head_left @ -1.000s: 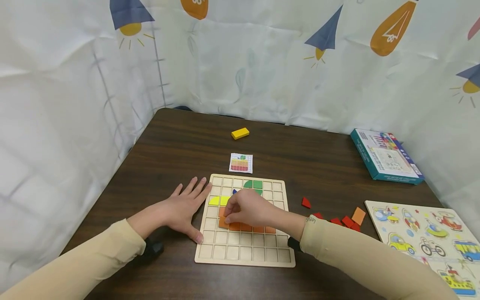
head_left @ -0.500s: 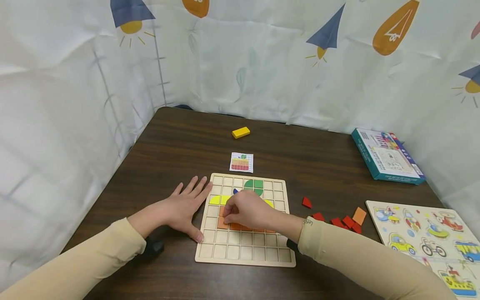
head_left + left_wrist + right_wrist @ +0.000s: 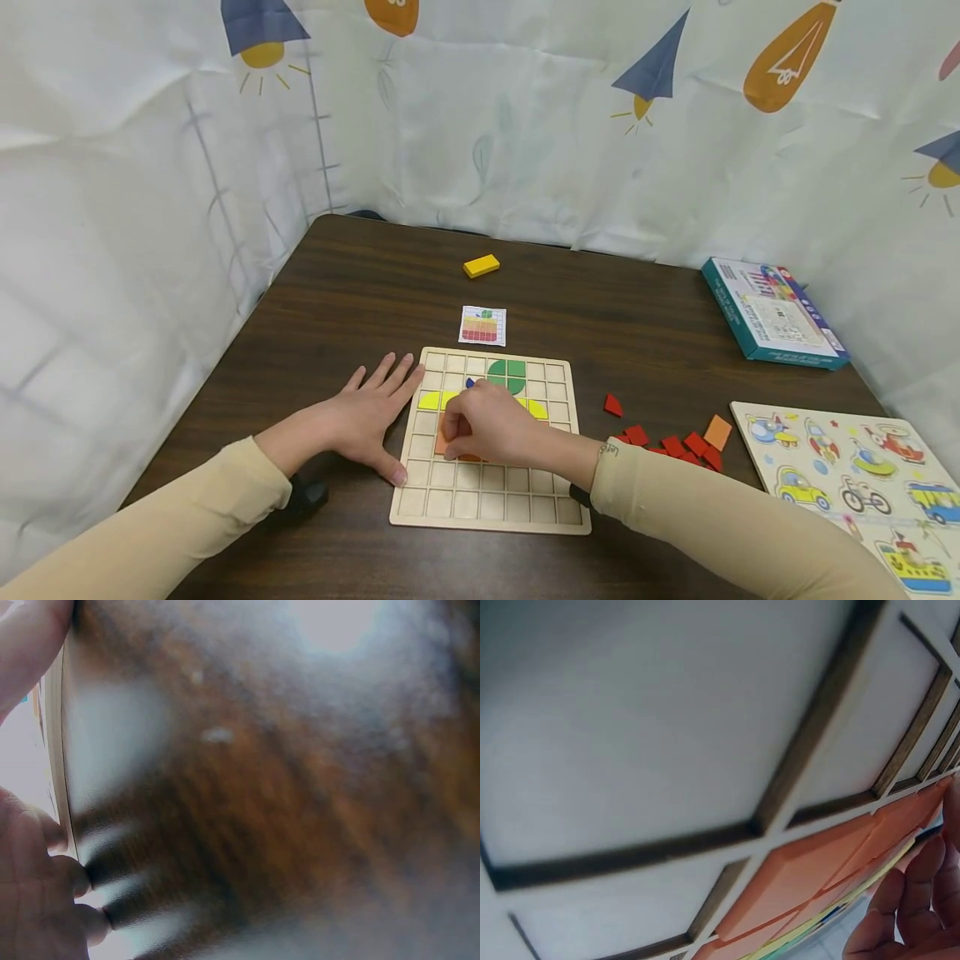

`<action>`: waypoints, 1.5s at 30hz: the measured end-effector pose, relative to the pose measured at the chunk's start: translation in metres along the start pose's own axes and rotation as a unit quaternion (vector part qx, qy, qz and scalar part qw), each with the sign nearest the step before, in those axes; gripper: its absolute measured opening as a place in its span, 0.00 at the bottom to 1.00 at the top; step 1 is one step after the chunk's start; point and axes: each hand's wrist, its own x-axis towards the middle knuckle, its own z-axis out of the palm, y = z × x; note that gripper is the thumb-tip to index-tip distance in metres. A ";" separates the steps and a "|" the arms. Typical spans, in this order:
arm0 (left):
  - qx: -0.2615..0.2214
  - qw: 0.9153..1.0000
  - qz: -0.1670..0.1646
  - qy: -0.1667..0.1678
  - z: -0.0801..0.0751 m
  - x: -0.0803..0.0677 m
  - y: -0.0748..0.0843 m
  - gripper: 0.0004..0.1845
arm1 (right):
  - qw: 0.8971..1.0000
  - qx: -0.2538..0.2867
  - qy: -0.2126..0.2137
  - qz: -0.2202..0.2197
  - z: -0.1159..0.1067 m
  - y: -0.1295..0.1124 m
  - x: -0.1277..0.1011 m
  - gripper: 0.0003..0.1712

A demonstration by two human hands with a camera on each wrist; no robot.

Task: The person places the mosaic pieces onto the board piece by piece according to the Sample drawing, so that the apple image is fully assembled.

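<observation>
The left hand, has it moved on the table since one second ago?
No. The left hand lies flat at the left edge of the wooden grid board, in the same place against the board.

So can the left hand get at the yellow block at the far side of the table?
Probably yes: the left hand lies flat beside the grid board, and bare tabletop runs to the yellow block.

Even, bright light fills the head view; the tabletop [image 3: 360,283] shows only soft shadows beside the arms. The left wrist view is badly blurred, with a white glare patch above the tabletop. The right wrist view is soft and close-up, the grid board [image 3: 667,735] washed pale.
</observation>
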 end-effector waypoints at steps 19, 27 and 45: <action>-0.004 1.000 0.009 0.003 -0.002 -0.003 0.004 0.78 | 0.997 -0.075 0.005 -0.019 -0.002 -0.006 -0.003 0.11; -0.007 1.000 -0.004 -0.002 0.000 -0.001 0.001 0.79 | 0.999 -0.038 0.034 -0.013 -0.013 0.004 -0.013 0.09; -0.010 1.000 -0.003 -0.001 0.001 -0.001 0.001 0.79 | 0.981 0.005 0.070 0.179 -0.080 0.152 -0.136 0.10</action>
